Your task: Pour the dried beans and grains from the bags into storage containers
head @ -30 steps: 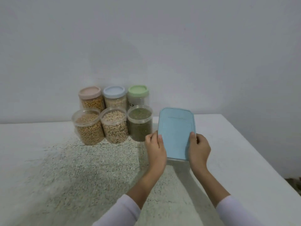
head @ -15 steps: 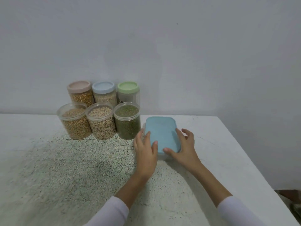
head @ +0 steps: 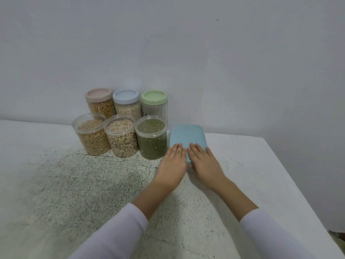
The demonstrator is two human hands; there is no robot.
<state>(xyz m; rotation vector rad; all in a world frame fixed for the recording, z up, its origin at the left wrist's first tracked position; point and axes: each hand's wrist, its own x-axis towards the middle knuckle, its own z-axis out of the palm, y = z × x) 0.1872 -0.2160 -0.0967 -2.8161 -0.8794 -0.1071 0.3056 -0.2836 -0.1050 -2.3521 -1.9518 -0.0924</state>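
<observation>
1. Both hands lay flat on the blue lid (head: 186, 136) of a rectangular container: the left hand (head: 172, 162) and the right hand (head: 204, 162) were side by side, fingers straight and pressing down on the near end, gripping nothing.
2. That container stood on the white table (head: 280, 184), just right of the open jar of green beans (head: 151, 137) and very close to it; whether the two touched could not be told. Its contents were hidden under the lid and the hands.
3. Risk, as a judgement: pressure fell only on the near end, so the far end might have stayed unseated, and a half-sealed lid could have spilled grain later.
4. A harder push could also have slid the box sideways into the green-bean jar, which had no lid and was filled almost to the rim; a knock there would likely have scattered beans.
5. Two more open jars, one of tan beans (head: 91, 134) and one of pale beans (head: 121, 136), stood in the same front row, equally exposed.
6. Behind them were three capped jars with a pink lid (head: 98, 94), a light blue lid (head: 126, 96) and a green lid (head: 154, 97), close to the wall.
7. No bags showed anywhere in view, so pouring seemed largely done, with the three open jars left to cap.
</observation>
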